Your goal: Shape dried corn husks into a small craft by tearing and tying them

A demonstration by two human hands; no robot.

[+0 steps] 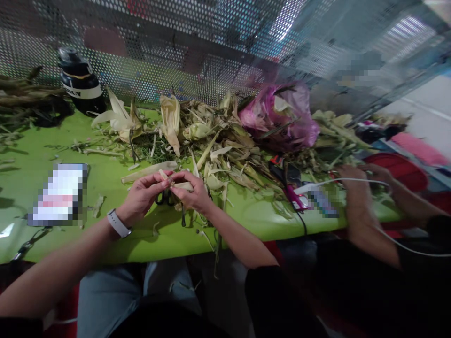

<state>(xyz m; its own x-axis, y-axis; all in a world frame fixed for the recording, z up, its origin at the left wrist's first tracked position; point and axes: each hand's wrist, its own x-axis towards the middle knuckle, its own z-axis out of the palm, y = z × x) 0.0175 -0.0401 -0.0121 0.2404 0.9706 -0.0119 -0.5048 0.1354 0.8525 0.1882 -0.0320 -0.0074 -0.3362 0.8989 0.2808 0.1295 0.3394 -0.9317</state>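
Note:
Both of my hands meet over the near side of the green table, fingertips pinched together. My left hand (pixel 143 195), with a pale band on its wrist, grips one end of a pale corn husk strip (pixel 185 186). My right hand (pixel 197 193) pinches the same strip close by, and the exact fold between the fingers is hidden. Black scissor handles (pixel 164 199) show partly beneath the hands. Just behind them lies a loose flat husk piece (pixel 150 172). A heap of dry corn husks (pixel 225 152) spreads beyond my right hand.
A phone (pixel 59 195) lies at left, with a black bottle (pixel 81 82) behind it. A pink plastic bag (pixel 278 117) sits on the heap against a perforated metal panel (pixel 197 51). At right, a co-worker's hands (pixel 355 180) are near a white cable and another phone (pixel 324 202).

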